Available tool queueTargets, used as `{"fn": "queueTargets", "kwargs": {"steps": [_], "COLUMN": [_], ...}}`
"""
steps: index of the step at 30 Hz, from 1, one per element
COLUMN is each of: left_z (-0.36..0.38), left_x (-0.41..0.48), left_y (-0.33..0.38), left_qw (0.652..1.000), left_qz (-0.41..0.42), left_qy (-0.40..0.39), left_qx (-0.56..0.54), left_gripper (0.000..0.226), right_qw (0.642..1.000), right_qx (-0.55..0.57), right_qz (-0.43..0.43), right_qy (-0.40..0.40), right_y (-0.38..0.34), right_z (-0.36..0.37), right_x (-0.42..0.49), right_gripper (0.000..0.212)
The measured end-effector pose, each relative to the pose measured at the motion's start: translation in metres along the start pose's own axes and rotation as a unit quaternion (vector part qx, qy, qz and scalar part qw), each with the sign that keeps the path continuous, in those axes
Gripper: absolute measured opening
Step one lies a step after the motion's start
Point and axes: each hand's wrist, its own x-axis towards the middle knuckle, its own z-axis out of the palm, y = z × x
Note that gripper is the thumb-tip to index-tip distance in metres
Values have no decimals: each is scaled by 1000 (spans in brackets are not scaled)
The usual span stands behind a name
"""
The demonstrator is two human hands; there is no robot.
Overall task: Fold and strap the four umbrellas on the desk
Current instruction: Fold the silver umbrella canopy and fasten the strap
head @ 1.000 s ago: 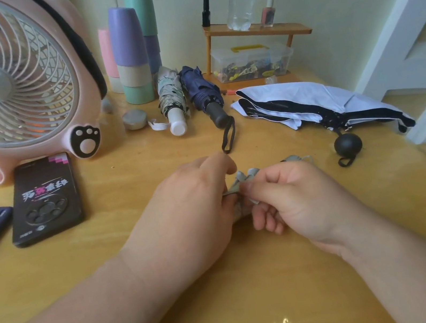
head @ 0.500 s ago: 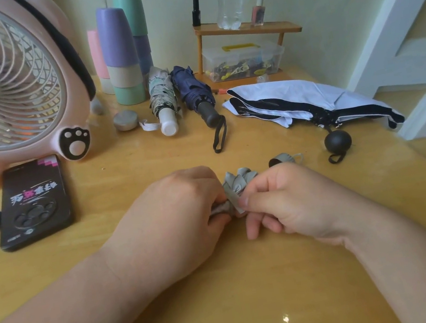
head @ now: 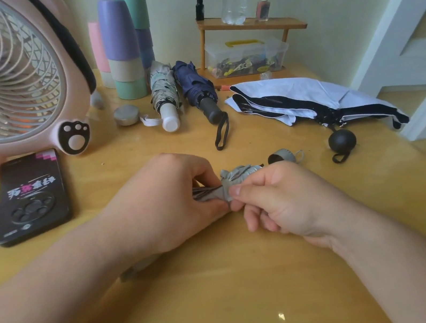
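Observation:
A small grey umbrella (head: 233,179) lies at the desk's middle, mostly hidden under my hands. My left hand (head: 167,200) grips its body, and my right hand (head: 276,195) pinches its folded canopy between thumb and forefinger. Its grey handle (head: 282,155) sticks out to the right. At the back lie a folded patterned umbrella with a white handle (head: 164,96) and a folded navy umbrella (head: 198,89) with a black wrist loop. A white and black umbrella (head: 302,98) lies loose at the right, its round black handle (head: 341,139) pointing toward me.
A pink fan (head: 4,80) stands at the back left, with a black phone (head: 31,196) in front of it. Stacked pastel cups (head: 122,49), a round metal tin (head: 126,114) and a small wooden shelf (head: 251,24) over a clear box (head: 245,57) line the back. A white door frame (head: 406,24) is right.
Both hands have shifted slightly on the grey umbrella; more of its canopy and ribs now shows between them. The view has moved closer and a little left.

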Motion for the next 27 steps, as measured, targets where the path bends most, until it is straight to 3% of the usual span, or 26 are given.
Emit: {"fn": "queueTargets", "kwargs": {"steps": [5,9,12,15,17,19,22,25,27], "left_z": [-3,-5,-9,-19,-27,-33,-44,-49,-43], "left_x": [5,4,1,-2,-7,-12,-13,-9,-4], "left_y": [-5,-5,-6,-13,-18,-23,-25,-31,-34], "left_qw": [997,996,994,985,975,979,986,982,957], "left_qz": [-26,-18,-4,29,53,42,-49,-140,-187], "left_qy": [-37,-51,-81,-147,-196,-195,-150,-118,-36], "left_qx": [-59,-71,-78,-88,-92,-45,43,-48,-217], "left_gripper": [25,25,26,40,58,76,96,87,65], "right_qw": [986,962,908,866,886,913,922,933,951], "right_qx": [-144,-240,-365,-415,-403,-372,-356,-335,-291], "right_qz": [-19,-31,-45,-137,-154,-133,-103,-78,-46], "right_qy": [78,125,200,243,168,99,110,106,99], "right_y": [0,0,-5,-6,-5,-5,-4,-3,-5], "right_z": [1,-6,-11,-17,-21,-25,-25,-23,-26], "right_x": [5,5,1,2,6,9,8,2,-4], "right_gripper": [55,66,70,88,94,77,78,92,83]}}
